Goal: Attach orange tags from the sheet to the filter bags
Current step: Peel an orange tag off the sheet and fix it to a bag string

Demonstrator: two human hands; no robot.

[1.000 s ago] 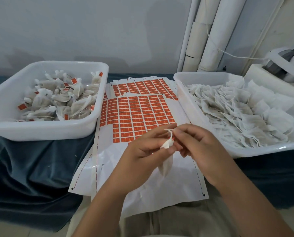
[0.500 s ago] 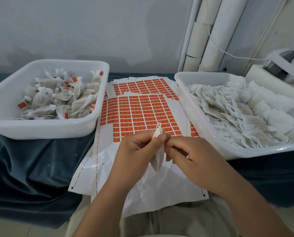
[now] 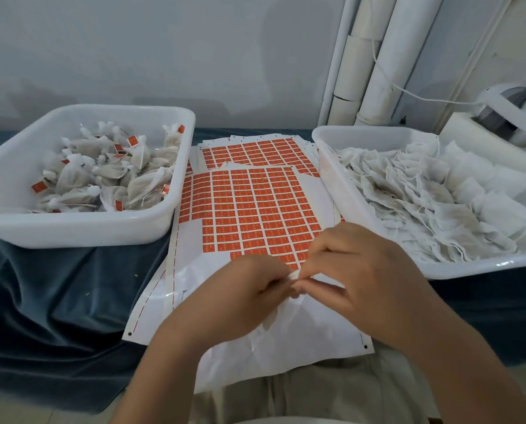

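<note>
A sheet of orange tags [image 3: 249, 206] lies on the table between two white tubs. Over its peeled white lower part, my left hand [image 3: 243, 301] and my right hand [image 3: 356, 276] meet fingertip to fingertip. Both pinch the top of one white filter bag [image 3: 294, 275]; its body hangs below, mostly hidden behind my left hand. The left tub [image 3: 81, 224] holds several filled bags with orange tags on them. The right tub [image 3: 439, 267] holds a heap of untagged white filter bags [image 3: 423, 203].
A second sheet of orange tags [image 3: 255, 151] lies further back under the first. A dark blue cloth [image 3: 57, 301] covers the table. White pipes [image 3: 371, 56] stand against the wall at the back right, beside a roll of white tape [image 3: 506, 108].
Both hands have dropped slightly toward me with the bag. The bag's top, which stuck up between the fingers, is now almost covered by the fingertips of both hands.
</note>
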